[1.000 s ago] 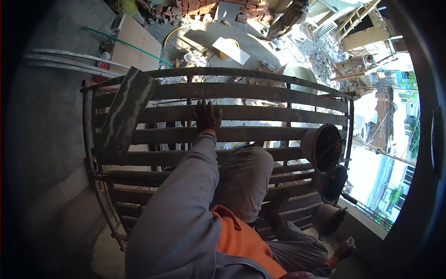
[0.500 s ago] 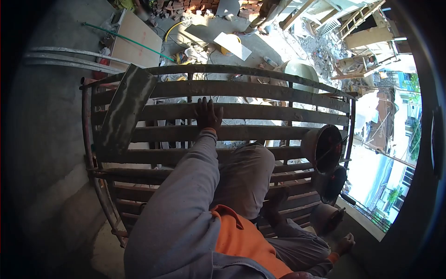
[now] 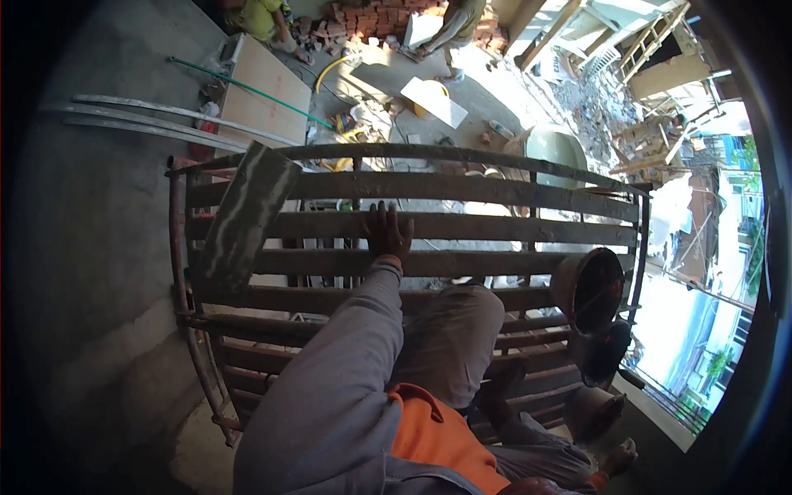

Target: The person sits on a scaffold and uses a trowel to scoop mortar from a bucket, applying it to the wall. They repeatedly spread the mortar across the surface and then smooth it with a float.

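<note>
My left hand (image 3: 389, 231) lies flat on the metal slats of the scaffold platform (image 3: 462, 262), fingers spread, with nothing in it. At the lower right, beside my bent leg, is my right hand (image 3: 619, 458), small and dim. Its fingers look curled, and I cannot make out what they hold, if anything. Between my knee and the right rail are a bucket with a dark inside (image 3: 596, 290), a second dark container (image 3: 604, 355) touching it, and a third bucket (image 3: 591, 414) nearer my right hand. A long mortar-smeared board (image 3: 247, 219) rests across the slats at left.
A grey wall (image 3: 107, 214) borders the left side; a window opening (image 3: 693, 330) is at right. Below are a large pale tub (image 3: 554, 153), a white sheet (image 3: 434, 101), stacked bricks (image 3: 371, 23) and rubble. Two people stand or crouch near the bricks, one in yellow (image 3: 257, 18).
My view has tilted up, so the platform sits lower and slightly right, and more of the two people below shows. My left hand stays on the slats.
</note>
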Action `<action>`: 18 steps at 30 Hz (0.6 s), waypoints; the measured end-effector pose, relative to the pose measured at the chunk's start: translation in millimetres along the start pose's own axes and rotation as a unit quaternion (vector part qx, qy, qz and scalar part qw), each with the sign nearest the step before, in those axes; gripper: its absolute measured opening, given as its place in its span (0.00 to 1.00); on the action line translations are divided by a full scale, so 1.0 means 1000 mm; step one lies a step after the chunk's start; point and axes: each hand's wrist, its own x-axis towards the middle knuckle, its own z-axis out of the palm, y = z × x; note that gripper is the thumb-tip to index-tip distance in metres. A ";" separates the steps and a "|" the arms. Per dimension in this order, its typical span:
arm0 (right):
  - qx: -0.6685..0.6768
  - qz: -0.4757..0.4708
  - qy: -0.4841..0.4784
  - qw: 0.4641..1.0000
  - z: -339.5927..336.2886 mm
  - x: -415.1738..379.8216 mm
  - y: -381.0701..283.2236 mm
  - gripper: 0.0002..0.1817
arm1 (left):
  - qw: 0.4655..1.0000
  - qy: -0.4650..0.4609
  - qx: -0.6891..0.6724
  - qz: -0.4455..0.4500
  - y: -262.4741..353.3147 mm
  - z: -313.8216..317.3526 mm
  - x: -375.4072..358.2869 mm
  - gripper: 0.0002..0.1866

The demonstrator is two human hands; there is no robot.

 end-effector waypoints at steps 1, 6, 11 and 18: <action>-0.003 0.018 -0.007 1.000 -0.007 -0.003 -0.012 0.16 | 1.000 0.003 0.007 0.000 0.000 0.000 0.000 0.30; -0.058 -0.127 0.127 0.982 0.026 0.005 0.033 0.12 | 1.000 0.011 0.004 0.009 0.004 -0.010 0.003 0.30; -0.042 -0.157 0.183 0.970 0.033 0.006 0.030 0.12 | 1.000 0.008 -0.016 0.013 0.002 -0.005 0.001 0.31; -0.011 -0.133 0.148 0.980 0.001 -0.008 -0.006 0.10 | 1.000 0.005 -0.009 0.009 0.001 -0.002 0.001 0.30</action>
